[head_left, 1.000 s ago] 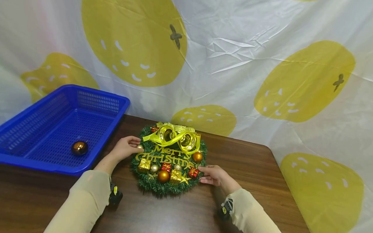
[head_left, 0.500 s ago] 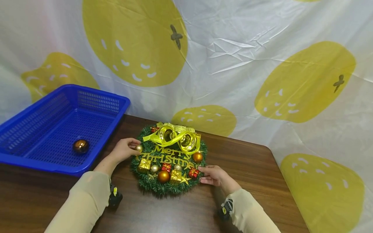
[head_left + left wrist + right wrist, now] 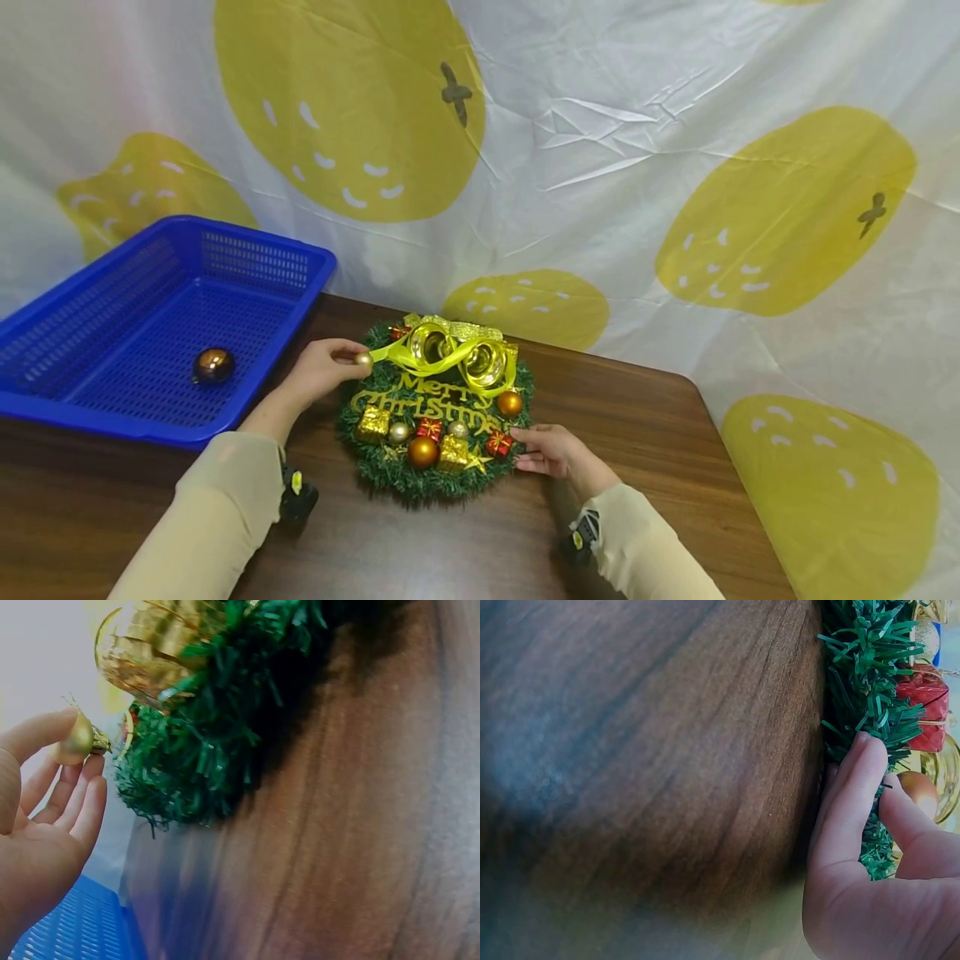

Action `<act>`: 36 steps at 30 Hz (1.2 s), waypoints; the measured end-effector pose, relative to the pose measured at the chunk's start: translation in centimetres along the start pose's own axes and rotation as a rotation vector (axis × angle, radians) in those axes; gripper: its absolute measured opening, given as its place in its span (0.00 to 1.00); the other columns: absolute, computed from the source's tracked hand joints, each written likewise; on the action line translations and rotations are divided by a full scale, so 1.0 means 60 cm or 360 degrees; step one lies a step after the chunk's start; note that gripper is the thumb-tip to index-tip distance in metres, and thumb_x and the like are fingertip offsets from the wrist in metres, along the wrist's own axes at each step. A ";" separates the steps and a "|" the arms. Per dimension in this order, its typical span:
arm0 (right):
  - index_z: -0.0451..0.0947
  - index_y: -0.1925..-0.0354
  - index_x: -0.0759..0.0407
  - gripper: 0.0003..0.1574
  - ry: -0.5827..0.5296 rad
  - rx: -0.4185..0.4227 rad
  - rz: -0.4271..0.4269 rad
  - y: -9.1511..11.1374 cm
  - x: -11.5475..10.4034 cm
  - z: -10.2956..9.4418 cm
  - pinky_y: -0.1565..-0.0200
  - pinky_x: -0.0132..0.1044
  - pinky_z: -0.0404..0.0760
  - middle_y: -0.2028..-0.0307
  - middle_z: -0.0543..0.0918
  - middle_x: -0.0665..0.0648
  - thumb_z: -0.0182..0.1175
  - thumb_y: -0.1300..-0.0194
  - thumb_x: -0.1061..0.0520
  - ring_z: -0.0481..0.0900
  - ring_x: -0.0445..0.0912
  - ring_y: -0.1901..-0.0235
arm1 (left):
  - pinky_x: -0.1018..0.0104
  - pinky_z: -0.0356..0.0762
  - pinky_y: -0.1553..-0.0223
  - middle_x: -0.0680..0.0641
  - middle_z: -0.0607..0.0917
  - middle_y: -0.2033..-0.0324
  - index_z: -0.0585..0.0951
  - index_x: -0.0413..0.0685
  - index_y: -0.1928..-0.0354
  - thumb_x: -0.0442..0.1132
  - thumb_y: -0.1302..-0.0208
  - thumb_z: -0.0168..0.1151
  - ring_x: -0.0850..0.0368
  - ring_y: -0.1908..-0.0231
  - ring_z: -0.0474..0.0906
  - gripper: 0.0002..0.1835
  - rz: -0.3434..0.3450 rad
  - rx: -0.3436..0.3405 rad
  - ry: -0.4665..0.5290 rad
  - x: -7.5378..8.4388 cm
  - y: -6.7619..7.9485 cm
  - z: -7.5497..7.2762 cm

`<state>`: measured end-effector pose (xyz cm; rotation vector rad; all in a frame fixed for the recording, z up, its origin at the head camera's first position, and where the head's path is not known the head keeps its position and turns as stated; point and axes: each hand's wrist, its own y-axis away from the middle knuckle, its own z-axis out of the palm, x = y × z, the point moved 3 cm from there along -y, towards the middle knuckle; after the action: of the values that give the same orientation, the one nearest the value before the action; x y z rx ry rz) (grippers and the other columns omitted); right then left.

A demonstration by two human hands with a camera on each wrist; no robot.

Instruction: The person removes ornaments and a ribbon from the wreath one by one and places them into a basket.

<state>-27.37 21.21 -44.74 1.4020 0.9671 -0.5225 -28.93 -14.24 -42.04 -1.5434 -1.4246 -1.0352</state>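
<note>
Pinching gold bauble: left hand

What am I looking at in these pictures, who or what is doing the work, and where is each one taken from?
There is no machine here: a person works with two bare hands. The wide picture comes from a camera worn on the head. The close ones come from the left wrist camera and the right wrist camera.

On the table lie a Christmas wreath and, to its left, a blue basket with a brown ball inside. The left hand pinches a small gold ball; the right hand holds the wreath's edge.
</note>
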 end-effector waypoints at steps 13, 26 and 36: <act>0.66 0.65 0.59 0.09 -0.0010 -0.0010 -0.0004 -0.003 0.001 -0.001 0.72 0.27 0.82 0.76 0.73 0.52 0.54 0.32 0.56 0.76 0.41 0.78 | 0.52 0.75 0.46 0.33 0.77 0.46 0.73 0.34 0.42 0.37 0.38 0.60 0.41 0.46 0.75 0.24 0.0023 0.0002 -0.0035 0.027 0.002 -0.007; 0.66 0.70 0.57 0.11 -0.0016 -0.0008 -0.0002 -0.002 0.002 0.000 0.72 0.28 0.82 0.77 0.73 0.51 0.55 0.33 0.56 0.76 0.41 0.79 | 0.51 0.74 0.46 0.33 0.76 0.45 0.72 0.34 0.41 0.36 0.37 0.58 0.41 0.46 0.74 0.23 0.0062 -0.0006 -0.0047 0.040 0.003 -0.014; 0.65 0.72 0.56 0.12 -0.0020 -0.0013 -0.0008 -0.002 0.001 0.000 0.72 0.27 0.82 0.80 0.72 0.50 0.55 0.32 0.56 0.76 0.40 0.80 | 0.53 0.75 0.48 0.33 0.78 0.48 0.74 0.35 0.42 0.38 0.37 0.58 0.43 0.48 0.75 0.23 0.0091 0.0006 0.0021 0.065 0.010 -0.025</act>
<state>-27.42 21.21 -44.85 1.3879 0.9619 -0.5296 -28.26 -14.24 -37.88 -1.5627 -1.3647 -1.0063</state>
